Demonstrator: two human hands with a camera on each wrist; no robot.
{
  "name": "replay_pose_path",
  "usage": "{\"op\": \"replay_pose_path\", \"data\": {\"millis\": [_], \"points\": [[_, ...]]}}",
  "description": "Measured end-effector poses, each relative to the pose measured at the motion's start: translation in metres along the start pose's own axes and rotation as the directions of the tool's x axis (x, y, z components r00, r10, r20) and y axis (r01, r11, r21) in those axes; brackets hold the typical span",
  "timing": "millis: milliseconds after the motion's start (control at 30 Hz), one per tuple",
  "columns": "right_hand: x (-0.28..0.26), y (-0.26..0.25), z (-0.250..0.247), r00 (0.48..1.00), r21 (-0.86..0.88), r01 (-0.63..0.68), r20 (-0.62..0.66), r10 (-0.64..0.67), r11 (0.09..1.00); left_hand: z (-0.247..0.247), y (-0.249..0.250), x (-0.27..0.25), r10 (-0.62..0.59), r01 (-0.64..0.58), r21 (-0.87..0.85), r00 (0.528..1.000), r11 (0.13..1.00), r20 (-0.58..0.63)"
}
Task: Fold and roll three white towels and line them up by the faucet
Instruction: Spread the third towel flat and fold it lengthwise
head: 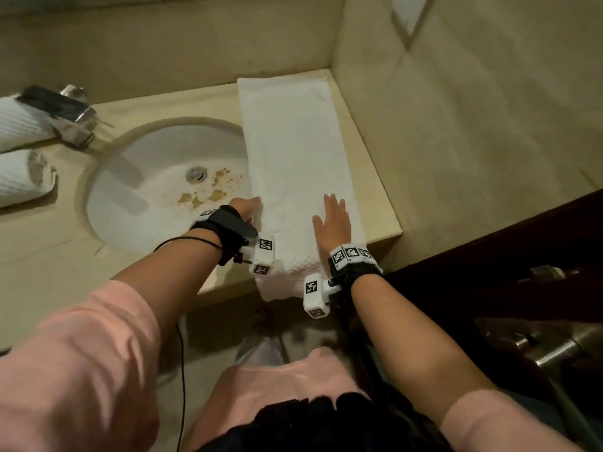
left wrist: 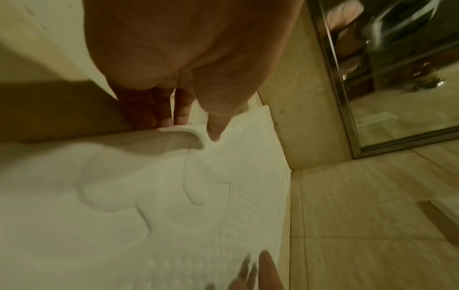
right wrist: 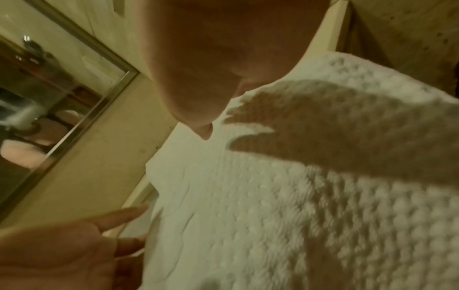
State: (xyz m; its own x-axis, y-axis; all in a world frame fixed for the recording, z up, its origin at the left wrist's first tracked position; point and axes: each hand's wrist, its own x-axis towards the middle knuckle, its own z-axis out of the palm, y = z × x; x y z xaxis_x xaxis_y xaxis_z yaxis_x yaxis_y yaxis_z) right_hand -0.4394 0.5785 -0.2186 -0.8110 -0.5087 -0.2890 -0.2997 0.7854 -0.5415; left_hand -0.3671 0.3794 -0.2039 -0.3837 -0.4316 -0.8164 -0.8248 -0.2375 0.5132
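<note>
A white towel (head: 293,141), folded into a long strip, lies on the counter to the right of the sink, and its near end hangs over the front edge. My left hand (head: 249,207) is at the strip's left edge. In the left wrist view the thumb (left wrist: 214,127) lies on top and the fingers (left wrist: 151,113) sit behind a raised curl of the towel (left wrist: 174,215), pinching it. My right hand (head: 332,216) is spread flat over the towel's near part with straight fingers. Two rolled white towels (head: 19,125) (head: 23,177) lie left of the faucet (head: 62,112).
The round sink basin (head: 156,220) with brown stains lies just left of the towel. Tiled walls close the counter (head: 49,233) at the back and right. A dark wooden door (head: 522,256) with a metal handle stands at the right. A mirror (left wrist: 397,78) hangs above the counter.
</note>
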Motion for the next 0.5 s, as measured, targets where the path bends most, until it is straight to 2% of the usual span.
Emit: {"op": "replay_pose_path", "data": {"millis": [167, 267, 400, 500], "points": [[0.015, -0.001, 0.015, 0.998, -0.186, 0.027, 0.052, -0.017, 0.982, -0.011, 0.017, 0.017, 0.059, -0.062, 0.272, 0.998, 0.96, 0.019], [0.015, 0.013, 0.016, 1.0, -0.251, -0.014, 0.009, 0.017, 0.968, -0.017, 0.021, 0.021, 0.081, -0.096, 0.429, 0.995, 0.898, 0.054], [0.016, 0.019, 0.013, 0.99, -0.25, -0.139, -0.043, 0.132, 0.958, -0.023, 0.022, 0.026, 0.059, -0.103, 0.378, 0.99, 0.92, 0.127], [0.025, 0.008, 0.008, 0.973, -0.196, -0.23, -0.05, 0.224, 0.953, -0.025, 0.021, 0.034, 0.003, -0.028, 0.169, 0.989, 0.985, 0.149]]}}
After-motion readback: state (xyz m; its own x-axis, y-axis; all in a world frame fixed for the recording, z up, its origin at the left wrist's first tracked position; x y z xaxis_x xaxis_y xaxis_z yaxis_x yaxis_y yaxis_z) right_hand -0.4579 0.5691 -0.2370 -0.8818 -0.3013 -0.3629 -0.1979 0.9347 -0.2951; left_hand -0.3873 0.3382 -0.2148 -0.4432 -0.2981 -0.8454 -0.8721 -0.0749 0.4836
